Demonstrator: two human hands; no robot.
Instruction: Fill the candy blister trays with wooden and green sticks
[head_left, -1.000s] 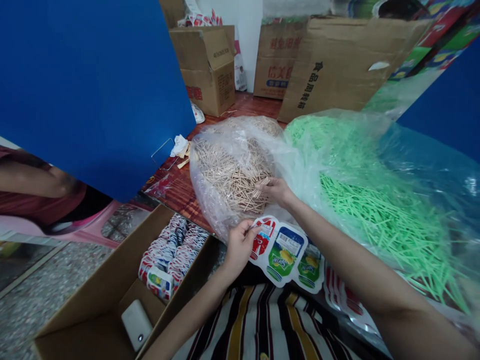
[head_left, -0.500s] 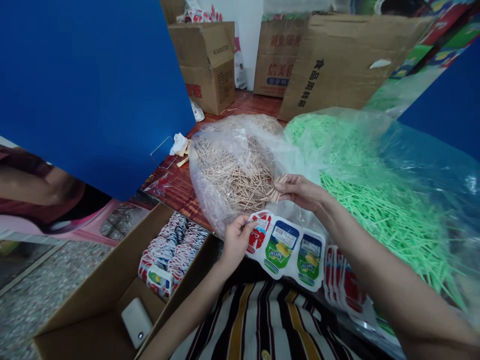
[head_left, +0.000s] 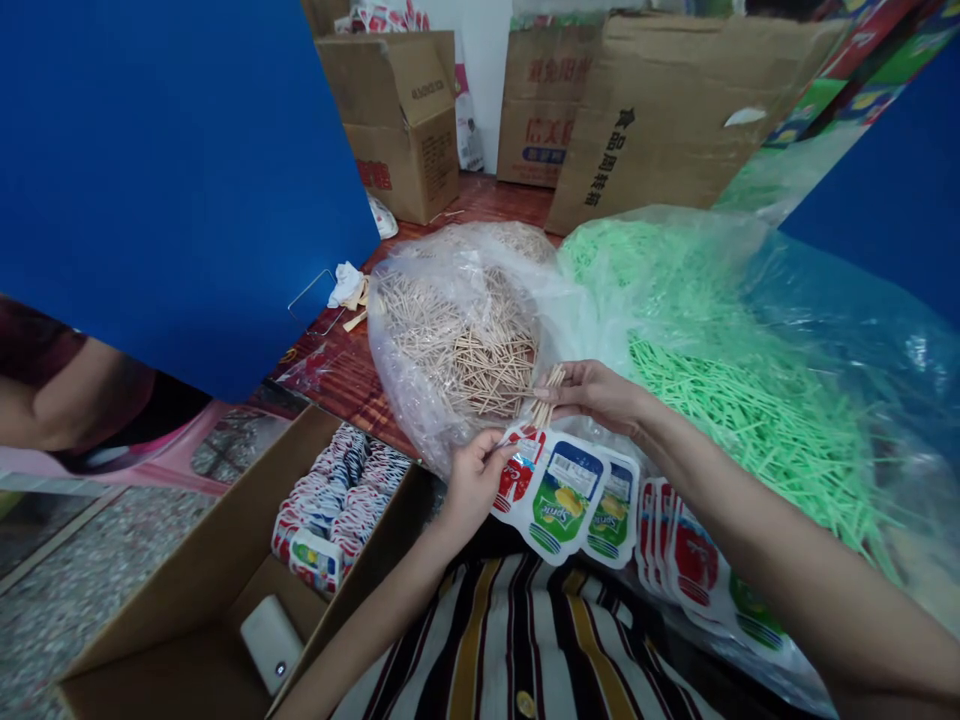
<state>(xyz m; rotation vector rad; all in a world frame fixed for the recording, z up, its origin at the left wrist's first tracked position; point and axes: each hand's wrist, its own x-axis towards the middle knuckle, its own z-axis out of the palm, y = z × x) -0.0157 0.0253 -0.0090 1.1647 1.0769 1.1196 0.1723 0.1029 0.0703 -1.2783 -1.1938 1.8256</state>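
My left hand [head_left: 472, 478] pinches the left end of a printed three-part drink-label packet [head_left: 566, 492], held just above my lap. My right hand [head_left: 596, 393] is closed on a small bunch of wooden sticks [head_left: 545, 397], whose lower ends touch the packet's red top-left part. Right behind both hands lies a clear bag full of wooden sticks [head_left: 457, 345]. A second clear bag heaped with green sticks [head_left: 739, 400] fills the right side.
An open cardboard box [head_left: 225, 590] at lower left holds stacked printed packets [head_left: 337, 500] and a white device [head_left: 268, 640]. More packets [head_left: 690, 565] lie under my right forearm. Cardboard boxes [head_left: 405, 110] stand at the back. A blue board [head_left: 172, 180] and another person's arm [head_left: 67, 390] are on the left.
My right hand has lifted a bunch of wooden sticks out of the bag and brought them down to the packet's top. The left hand has kept its hold on the packet.
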